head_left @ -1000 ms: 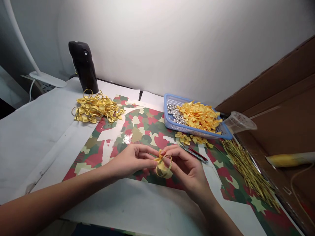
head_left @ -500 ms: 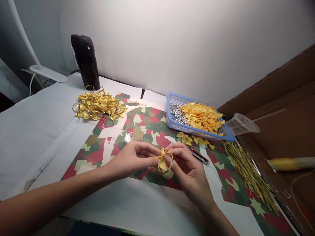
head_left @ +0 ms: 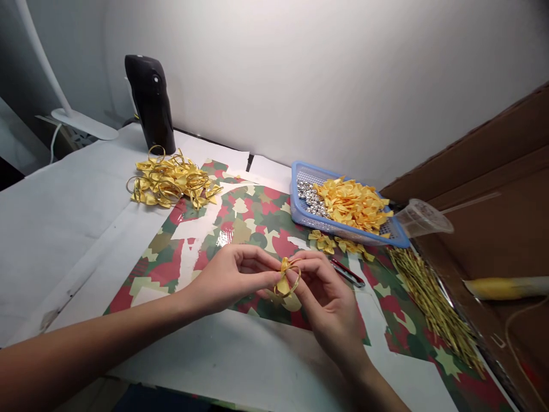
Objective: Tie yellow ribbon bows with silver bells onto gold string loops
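Note:
A small gold ribbon bow with a loop (head_left: 286, 280) is pinched between both of my hands above the patterned sheet (head_left: 240, 220). My left hand (head_left: 227, 277) closes its fingertips on the bow's left side. My right hand (head_left: 328, 294) grips the right side with thumb and fingers curled round the loop. Both hands touch each other at the bow.
A heap of finished gold loops (head_left: 171, 182) lies at the back left beside a black device (head_left: 150, 103). A blue basket (head_left: 302, 214) holds yellow bows and silver pieces. Loose bows (head_left: 332, 244), a red-handled tool (head_left: 347, 273), gold strands (head_left: 433, 303), a plastic cup (head_left: 422, 217) and cardboard (head_left: 493, 189) are on the right.
The hands stay together on the bow; the fingers have shifted slightly and the bow's loop has turned a little. The view has tipped down slightly.

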A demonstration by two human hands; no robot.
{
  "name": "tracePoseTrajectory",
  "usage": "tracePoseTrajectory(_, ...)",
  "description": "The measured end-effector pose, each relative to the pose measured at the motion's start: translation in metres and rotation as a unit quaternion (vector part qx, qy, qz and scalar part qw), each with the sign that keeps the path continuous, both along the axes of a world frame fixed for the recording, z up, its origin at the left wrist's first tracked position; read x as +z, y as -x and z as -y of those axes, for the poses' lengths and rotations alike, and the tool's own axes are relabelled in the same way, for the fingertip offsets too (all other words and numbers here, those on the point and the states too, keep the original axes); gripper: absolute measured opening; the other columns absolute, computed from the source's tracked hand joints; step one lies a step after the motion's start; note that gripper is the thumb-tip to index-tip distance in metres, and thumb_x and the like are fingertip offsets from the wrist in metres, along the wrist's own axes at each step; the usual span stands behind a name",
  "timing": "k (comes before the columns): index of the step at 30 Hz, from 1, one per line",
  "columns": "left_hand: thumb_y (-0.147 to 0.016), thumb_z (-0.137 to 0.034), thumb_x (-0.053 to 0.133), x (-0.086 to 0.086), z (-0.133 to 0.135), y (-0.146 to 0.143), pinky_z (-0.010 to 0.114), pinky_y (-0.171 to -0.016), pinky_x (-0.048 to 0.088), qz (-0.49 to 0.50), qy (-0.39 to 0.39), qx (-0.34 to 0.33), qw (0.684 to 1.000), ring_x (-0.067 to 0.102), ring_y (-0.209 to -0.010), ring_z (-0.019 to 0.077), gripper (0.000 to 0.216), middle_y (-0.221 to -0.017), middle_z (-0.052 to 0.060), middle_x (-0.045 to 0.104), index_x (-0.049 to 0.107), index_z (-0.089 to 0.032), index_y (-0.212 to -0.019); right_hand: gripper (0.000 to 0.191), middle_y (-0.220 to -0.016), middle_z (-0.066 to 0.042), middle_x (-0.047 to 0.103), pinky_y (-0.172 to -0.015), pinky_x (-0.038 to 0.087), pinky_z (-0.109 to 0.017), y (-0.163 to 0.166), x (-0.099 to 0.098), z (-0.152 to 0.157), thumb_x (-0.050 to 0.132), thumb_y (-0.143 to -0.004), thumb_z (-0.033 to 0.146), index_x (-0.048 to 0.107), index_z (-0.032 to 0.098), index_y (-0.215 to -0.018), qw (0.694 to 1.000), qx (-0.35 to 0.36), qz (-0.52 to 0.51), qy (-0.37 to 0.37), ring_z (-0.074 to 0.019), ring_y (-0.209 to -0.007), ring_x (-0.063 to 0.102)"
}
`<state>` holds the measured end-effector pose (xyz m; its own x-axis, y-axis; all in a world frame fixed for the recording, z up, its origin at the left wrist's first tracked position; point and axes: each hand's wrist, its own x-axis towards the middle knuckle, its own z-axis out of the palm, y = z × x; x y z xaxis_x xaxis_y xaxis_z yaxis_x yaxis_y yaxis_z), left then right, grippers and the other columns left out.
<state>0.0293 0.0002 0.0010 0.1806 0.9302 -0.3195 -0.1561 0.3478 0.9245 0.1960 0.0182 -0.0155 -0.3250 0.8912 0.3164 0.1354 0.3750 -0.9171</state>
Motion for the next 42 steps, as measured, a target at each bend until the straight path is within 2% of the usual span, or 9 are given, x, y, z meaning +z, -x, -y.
tracePoseTrajectory(7,-0.066,-0.025,0.076,-0.001,0.001,-0.002,0.018,-0.054,0.051,0.004,-0.007,0.027,1.0,0.063,-0.059,0.0101,0.013,-0.064,0.0,0.069,0.067,-0.015,-0.068,0.006,-0.088,-0.004,0.054,-0.066,0.051,-0.024,0.003,-0.001,0.002,0.056,-0.086,0.021,0.059,0.021,-0.08,1.0,-0.007,0.001,-0.005,-0.0151,-0.083,0.057)
tracePoseTrajectory(12,-0.067,-0.023,0.075,0.001,0.001,0.001,0.019,-0.054,0.05,-0.028,-0.01,0.034,0.999,0.062,-0.056,0.0098,0.012,-0.063,-0.001,0.068,0.067,-0.015,-0.067,0.007,-0.083,-0.004,0.059,-0.063,0.052,-0.024,-0.003,0.003,-0.002,0.058,-0.086,0.026,0.061,0.02,-0.084,0.999,0.018,0.029,0.014,-0.0157,-0.077,0.059)
tracePoseTrajectory(17,-0.068,-0.021,0.072,0.0,0.0,0.002,0.021,-0.055,0.05,-0.073,-0.007,0.031,0.997,0.064,-0.059,0.0124,0.008,-0.062,0.0,0.068,0.067,-0.015,-0.069,0.009,-0.076,-0.001,0.061,-0.06,0.053,-0.024,-0.013,0.008,-0.006,0.062,-0.083,0.029,0.061,0.021,-0.088,0.998,-0.036,0.026,0.045,-0.0137,-0.066,0.06)
tracePoseTrajectory(21,-0.069,-0.022,0.069,-0.006,0.001,0.003,0.022,-0.058,0.052,-0.119,-0.056,0.028,0.991,0.066,-0.063,0.0141,0.006,-0.067,0.002,0.07,0.067,-0.016,-0.07,0.006,-0.074,-0.001,0.062,-0.057,0.054,-0.023,-0.015,0.013,-0.009,0.062,-0.084,0.027,0.062,0.022,-0.087,0.999,-0.021,0.023,0.031,-0.0131,-0.064,0.061)
tracePoseTrajectory(27,-0.07,-0.018,0.065,-0.014,0.002,0.003,0.024,-0.061,0.055,-0.179,-0.134,0.019,0.975,0.067,-0.065,0.016,0.003,-0.066,0.002,0.069,0.067,-0.016,-0.072,0.002,-0.078,-0.002,0.066,-0.064,0.056,-0.025,-0.007,0.022,-0.009,0.062,-0.083,0.021,0.063,0.022,-0.085,1.0,0.007,0.019,0.004,-0.0155,-0.072,0.065)
tracePoseTrajectory(32,-0.072,-0.02,0.064,-0.012,-0.001,0.007,0.026,-0.063,0.056,-0.176,-0.12,0.03,0.977,0.068,-0.067,0.0175,0.007,-0.07,0.004,0.072,0.068,-0.015,-0.075,0.015,-0.085,-0.001,0.068,-0.066,0.054,-0.021,-0.007,0.028,0.009,0.055,-0.086,0.012,0.062,0.023,-0.093,0.985,0.088,0.118,-0.085,-0.0131,-0.075,0.065)
tracePoseTrajectory(35,-0.072,-0.02,0.065,-0.01,-0.004,0.011,0.026,-0.063,0.056,-0.204,-0.146,0.058,0.966,0.068,-0.068,0.0172,0.006,-0.072,0.004,0.072,0.068,-0.016,-0.074,0.022,-0.095,-0.003,0.066,-0.064,0.054,-0.021,-0.011,0.028,0.021,0.053,-0.086,0.009,0.057,0.024,-0.103,0.971,0.12,0.164,-0.126,-0.0119,-0.072,0.063)
tracePoseTrajectory(39,-0.073,-0.02,0.064,-0.011,-0.006,0.014,0.025,-0.062,0.057,-0.237,-0.199,0.073,0.948,0.068,-0.065,0.0154,0.005,-0.071,0.002,0.072,0.068,-0.017,-0.073,0.025,-0.1,-0.005,0.059,-0.049,0.049,-0.021,-0.036,0.024,0.018,0.055,-0.087,0.018,0.053,0.025,-0.111,0.961,0.047,0.227,-0.148,-0.0083,-0.054,0.053)
tracePoseTrajectory(42,-0.075,-0.022,0.064,-0.011,-0.007,0.016,0.024,-0.062,0.057,-0.255,-0.227,0.075,0.937,0.068,-0.065,0.0145,0.007,-0.071,0.002,0.072,0.069,-0.017,-0.074,0.03,-0.105,-0.009,0.056,-0.051,0.05,-0.026,-0.071,0.021,-0.003,0.058,-0.085,0.031,0.054,0.024,-0.114,0.929,0.036,0.345,-0.129,-0.0114,-0.057,0.055)
